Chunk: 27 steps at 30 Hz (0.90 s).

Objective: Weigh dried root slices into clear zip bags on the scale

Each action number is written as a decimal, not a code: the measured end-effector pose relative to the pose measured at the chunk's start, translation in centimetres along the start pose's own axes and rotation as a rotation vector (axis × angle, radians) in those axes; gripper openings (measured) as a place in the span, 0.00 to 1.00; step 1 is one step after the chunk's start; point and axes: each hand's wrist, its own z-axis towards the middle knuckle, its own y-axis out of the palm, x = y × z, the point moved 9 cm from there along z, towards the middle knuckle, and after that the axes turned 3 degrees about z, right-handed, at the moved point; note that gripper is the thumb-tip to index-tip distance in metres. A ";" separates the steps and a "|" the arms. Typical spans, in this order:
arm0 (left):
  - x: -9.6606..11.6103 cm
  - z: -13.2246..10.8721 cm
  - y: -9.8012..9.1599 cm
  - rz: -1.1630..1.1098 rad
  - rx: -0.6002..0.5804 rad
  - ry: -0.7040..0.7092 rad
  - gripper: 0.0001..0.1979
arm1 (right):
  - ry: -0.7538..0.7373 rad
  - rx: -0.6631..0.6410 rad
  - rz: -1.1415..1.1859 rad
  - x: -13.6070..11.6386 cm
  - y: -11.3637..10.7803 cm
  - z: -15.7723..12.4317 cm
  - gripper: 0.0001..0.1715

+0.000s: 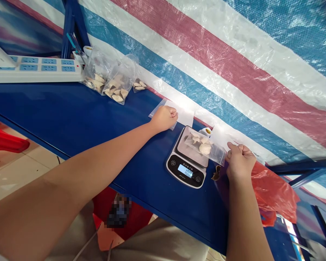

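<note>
A clear zip bag of pale dried slices (pixel 205 146) lies across the digital kitchen scale (pixel 184 175), just left of the right hand's fingertips. The right hand (pixel 240 159) is nearer to it; the fingers are curled at the bag's edge, but whether they pinch it I cannot tell. The bag's long axis slants from upper left down to the right, its plain plastic end pointing at those fingers and the slices gathered toward the far end. Left of the scale, the left hand (pixel 165 118) is clenched over a flat clear bag (pixel 157 109); whether it grips that plastic is hidden. Up and left of its fingers stand filled slice bags (pixel 116 88).
</note>
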 end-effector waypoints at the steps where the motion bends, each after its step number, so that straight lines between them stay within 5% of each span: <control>1: 0.0 0.0 0.0 0.001 0.000 0.000 0.25 | -0.001 0.000 0.003 0.0 0.0 0.0 0.29; 14: 0.3 -0.1 -0.2 0.018 -0.005 -0.002 0.25 | -0.007 -0.013 -0.023 -0.5 0.1 -0.1 0.30; 21: 0.9 -0.1 -2.0 -0.003 0.190 0.066 0.09 | 0.086 -0.016 -0.059 -1.1 -1.0 0.4 0.23; 27: 1.1 -0.1 -1.6 0.043 0.215 0.123 0.08 | 0.234 -0.347 -0.397 -0.8 0.5 -1.0 0.29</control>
